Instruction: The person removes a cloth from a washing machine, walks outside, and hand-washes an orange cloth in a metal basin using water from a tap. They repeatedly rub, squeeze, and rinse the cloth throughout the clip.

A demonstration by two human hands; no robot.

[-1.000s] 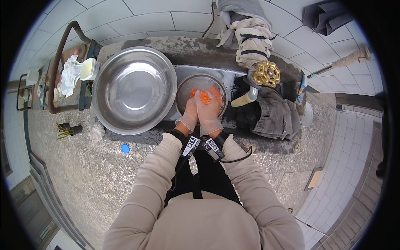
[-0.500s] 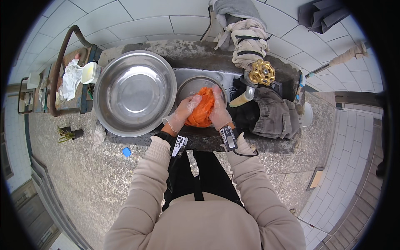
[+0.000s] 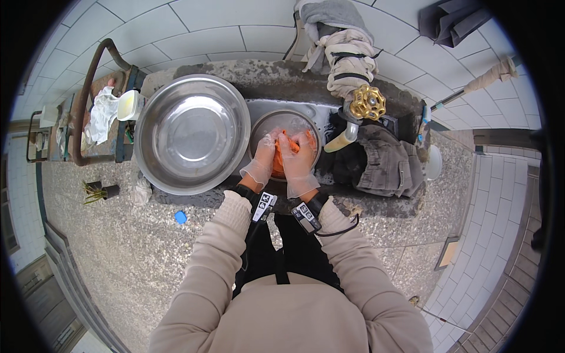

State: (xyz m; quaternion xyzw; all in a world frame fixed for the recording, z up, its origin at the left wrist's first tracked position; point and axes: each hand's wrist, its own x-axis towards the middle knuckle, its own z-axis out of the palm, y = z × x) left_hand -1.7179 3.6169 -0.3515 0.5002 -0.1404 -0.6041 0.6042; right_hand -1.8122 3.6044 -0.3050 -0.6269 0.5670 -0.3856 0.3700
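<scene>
A bunched orange cloth (image 3: pixel 279 166) is gripped between my two hands, inside a small metal basin (image 3: pixel 257 130) in the stone sink. My left hand (image 3: pixel 263 157), in a clear plastic glove, closes on the cloth's left side. Against its right side my right hand (image 3: pixel 298 159), gloved the same way, is closed with curled fingers. Both hands nearly touch each other, and much of the cloth is hidden behind them. A large, shiny metal basin (image 3: pixel 193 134) rests just to the left of the small one.
To the right, a brass-handled tap (image 3: pixel 368 102) wrapped in cloth has a short hose on its spout. Dark wet clothes (image 3: pixel 385 159) lie in the sink's right part. A rusty metal frame (image 3: pixel 79 106) holds a white tub (image 3: pixel 129 105) at left. A blue object (image 3: pixel 180 217) sits on the floor.
My hands have drawn closer together and the cloth has gone from a broad, spread bundle to a smaller, more covered one, lower in the small basin.
</scene>
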